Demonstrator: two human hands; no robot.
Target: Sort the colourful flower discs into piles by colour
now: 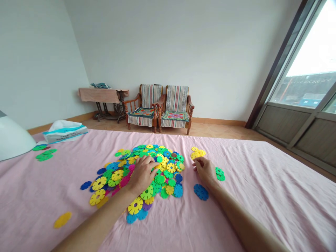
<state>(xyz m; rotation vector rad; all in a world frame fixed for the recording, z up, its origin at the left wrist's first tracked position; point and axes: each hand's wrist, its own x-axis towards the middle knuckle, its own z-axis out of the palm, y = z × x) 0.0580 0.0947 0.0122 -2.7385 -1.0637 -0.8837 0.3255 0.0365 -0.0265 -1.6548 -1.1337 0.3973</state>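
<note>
Plastic multicoloured notched discs (171,167) lie heaped on pink cloth (262,182) beneath the left hand (143,171); the right hand (206,172) is beside yellow discs (201,153). Fingers of both hands curl; any grasp is indeterminable.

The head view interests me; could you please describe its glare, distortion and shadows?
In the head view, the window is largely blown out to white; in the head view, the dark frame leans, likely wide-angle distortion; in the head view, the pink cloth shows soft shading.

From one head-worn camera I look forward and down, past the left hand (143,172) and right hand (206,171), across pink cloth (262,182) toward the far wall (183,45).
</note>
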